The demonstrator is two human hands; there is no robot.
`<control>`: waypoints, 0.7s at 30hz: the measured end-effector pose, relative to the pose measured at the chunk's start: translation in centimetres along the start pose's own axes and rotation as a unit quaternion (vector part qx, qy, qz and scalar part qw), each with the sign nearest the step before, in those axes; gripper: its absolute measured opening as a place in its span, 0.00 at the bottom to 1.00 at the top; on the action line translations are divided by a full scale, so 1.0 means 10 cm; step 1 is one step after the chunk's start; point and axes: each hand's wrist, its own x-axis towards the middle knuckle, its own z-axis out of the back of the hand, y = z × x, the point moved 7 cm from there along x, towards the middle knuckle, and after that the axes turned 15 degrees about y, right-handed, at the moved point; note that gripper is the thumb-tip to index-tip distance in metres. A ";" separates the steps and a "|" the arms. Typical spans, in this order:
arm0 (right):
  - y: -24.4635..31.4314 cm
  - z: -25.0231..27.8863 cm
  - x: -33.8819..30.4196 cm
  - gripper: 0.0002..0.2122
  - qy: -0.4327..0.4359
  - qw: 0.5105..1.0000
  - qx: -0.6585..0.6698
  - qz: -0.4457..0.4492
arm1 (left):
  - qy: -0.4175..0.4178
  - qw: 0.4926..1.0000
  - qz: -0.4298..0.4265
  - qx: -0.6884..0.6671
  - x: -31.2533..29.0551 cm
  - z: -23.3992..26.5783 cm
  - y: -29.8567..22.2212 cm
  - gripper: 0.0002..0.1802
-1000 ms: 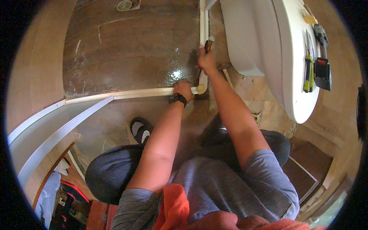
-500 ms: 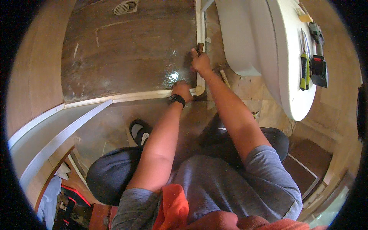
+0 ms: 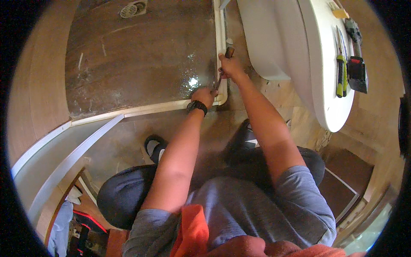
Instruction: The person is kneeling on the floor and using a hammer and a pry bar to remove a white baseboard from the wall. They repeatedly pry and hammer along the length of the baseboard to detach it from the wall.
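We record both arms reaching from the near side toward the far middle, converging as they go. Left arm [image 3: 177, 158]: bare below the sleeve, running far and slightly right. Left hand [image 3: 203, 97]: back uppermost, held low; we cannot resolve the pose of every finger. Right arm [image 3: 266, 122]: nearly straight, slanting far and left. Right hand [image 3: 231, 68]: farther out than the left, fingers curled in a grip, thumb at its far left edge. Hands near each other. Left knee [image 3: 124, 195] and right knee [image 3: 314, 166]: bent, spread wide.
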 end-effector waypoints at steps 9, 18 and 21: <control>0.48 0.29 0.16 0.17 0.049 0.969 0.138 0.197 | -0.053 0.992 -0.053 0.097 -0.05 0.00 -0.21 0.17; 0.15 0.27 0.27 0.20 0.172 0.884 0.419 0.113 | -0.046 0.996 -0.028 0.064 -0.09 0.00 -0.12 0.15; 0.14 0.29 0.20 0.20 0.151 0.884 0.428 0.113 | -0.024 0.996 -0.048 0.069 -0.09 0.03 -0.02 0.15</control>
